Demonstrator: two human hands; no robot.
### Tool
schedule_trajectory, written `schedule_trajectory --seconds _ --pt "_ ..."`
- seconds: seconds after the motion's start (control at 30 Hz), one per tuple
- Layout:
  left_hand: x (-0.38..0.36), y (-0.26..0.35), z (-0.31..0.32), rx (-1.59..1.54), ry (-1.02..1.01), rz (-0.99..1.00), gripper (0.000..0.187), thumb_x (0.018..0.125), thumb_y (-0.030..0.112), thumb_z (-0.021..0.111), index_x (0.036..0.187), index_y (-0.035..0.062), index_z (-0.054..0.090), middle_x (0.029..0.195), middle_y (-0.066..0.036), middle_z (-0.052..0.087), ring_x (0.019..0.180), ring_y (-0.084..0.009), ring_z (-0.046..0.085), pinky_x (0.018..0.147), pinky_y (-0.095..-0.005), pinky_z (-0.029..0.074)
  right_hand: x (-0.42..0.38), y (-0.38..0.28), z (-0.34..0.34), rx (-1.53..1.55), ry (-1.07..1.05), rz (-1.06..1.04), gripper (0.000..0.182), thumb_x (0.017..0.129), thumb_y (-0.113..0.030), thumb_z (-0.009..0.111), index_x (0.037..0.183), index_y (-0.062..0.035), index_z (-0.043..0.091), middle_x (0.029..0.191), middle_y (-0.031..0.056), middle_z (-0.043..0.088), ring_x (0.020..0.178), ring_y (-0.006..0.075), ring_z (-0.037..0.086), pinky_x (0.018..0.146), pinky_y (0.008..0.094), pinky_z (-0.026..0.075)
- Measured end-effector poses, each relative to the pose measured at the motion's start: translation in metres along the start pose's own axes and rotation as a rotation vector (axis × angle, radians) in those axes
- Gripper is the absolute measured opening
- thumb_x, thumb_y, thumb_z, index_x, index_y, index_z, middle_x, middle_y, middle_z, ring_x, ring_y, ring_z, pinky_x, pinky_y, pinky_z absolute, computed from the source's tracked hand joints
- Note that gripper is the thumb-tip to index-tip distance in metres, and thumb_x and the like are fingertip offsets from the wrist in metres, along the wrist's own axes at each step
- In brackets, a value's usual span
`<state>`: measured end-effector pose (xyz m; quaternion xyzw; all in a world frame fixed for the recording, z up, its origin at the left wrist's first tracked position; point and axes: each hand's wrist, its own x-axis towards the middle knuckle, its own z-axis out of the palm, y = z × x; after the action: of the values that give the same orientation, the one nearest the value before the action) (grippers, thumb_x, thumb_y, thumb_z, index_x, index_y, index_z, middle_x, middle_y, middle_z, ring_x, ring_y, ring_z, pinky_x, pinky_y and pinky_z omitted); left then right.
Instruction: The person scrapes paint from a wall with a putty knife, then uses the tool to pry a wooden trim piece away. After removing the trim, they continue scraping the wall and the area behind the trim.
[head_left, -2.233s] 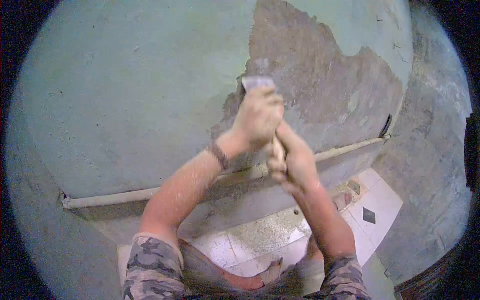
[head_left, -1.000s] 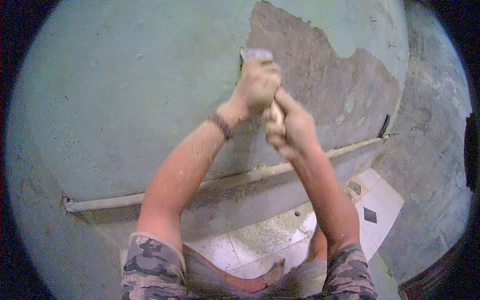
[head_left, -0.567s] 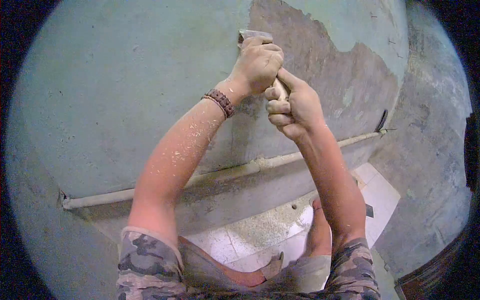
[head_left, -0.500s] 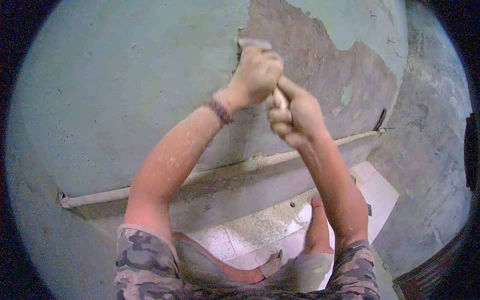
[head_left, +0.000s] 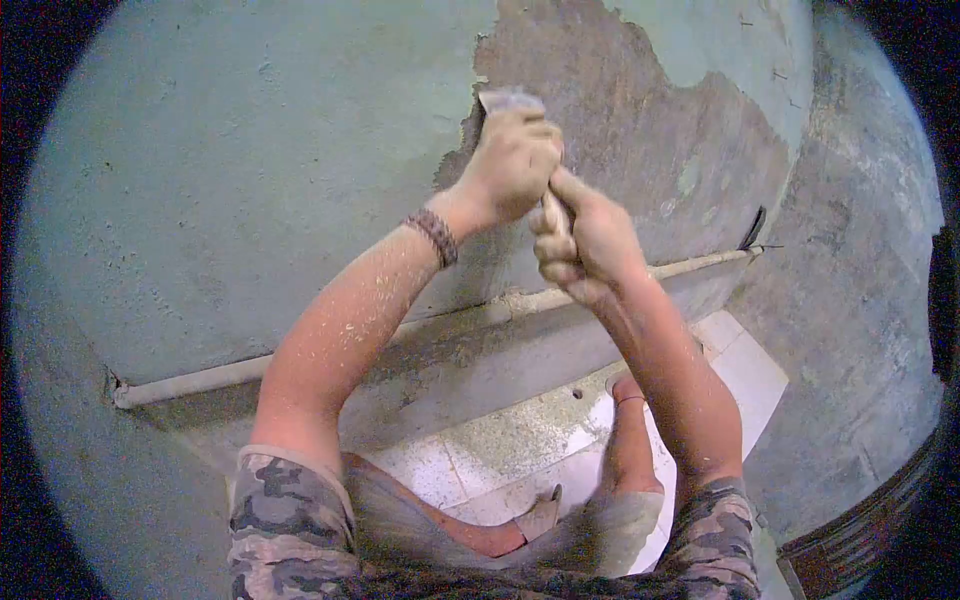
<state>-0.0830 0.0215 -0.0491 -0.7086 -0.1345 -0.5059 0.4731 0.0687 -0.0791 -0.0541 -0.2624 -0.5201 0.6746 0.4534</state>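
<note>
Watching remotely, I have my left hand (head_left: 515, 158) clenched around the scraper (head_left: 512, 102) just behind its blade, and my right hand (head_left: 604, 238) wrapped around the handle (head_left: 557, 215), near the frame's centre. The blade sits slightly lower in the frame than a moment ago, putting it beside the brown patch's (head_left: 620, 120) ragged left edge, upper centre. It juts just above my left fingers. Green paint (head_left: 250, 180) covers the upper left; a pale pipe (head_left: 200, 383) slants below my left hand.

Wall (head_left: 250, 200) — matt, rough, patchy
</note>
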Motion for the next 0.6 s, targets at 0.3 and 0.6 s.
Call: schedule_trajectory --seconds 0.3,0.6 --pt "-0.005 0.014 -0.007 0.024 0.000 -0.016 0.012 0.076 0.019 0.056 0.069 0.0091 0.056 0.074 -0.006 0.062 0.076 -0.0289 0.061 0.074 -0.0404 0.046 -0.013 0.007 0.001 0.008 0.007 0.043 0.024 0.099 -0.034 0.047 0.084 -0.0150 0.049 0.065 -0.0043 0.048 0.039 0.0029 0.032 0.032 0.0197 0.019" --pt "0.015 0.019 -0.008 0.017 -0.186 -0.106 0.009 0.078 0.015 0.056 0.075 0.0061 0.059 0.084 -0.010 0.066 0.086 -0.0319 0.063 0.078 -0.0423 0.048 -0.005 -0.030 -0.025 -0.003 -0.166 0.098 0.022 0.100 -0.031 0.044 0.089 -0.0123 0.050 0.065 -0.0012 0.052 0.040 0.0033 0.037 0.033 0.0193 0.020"
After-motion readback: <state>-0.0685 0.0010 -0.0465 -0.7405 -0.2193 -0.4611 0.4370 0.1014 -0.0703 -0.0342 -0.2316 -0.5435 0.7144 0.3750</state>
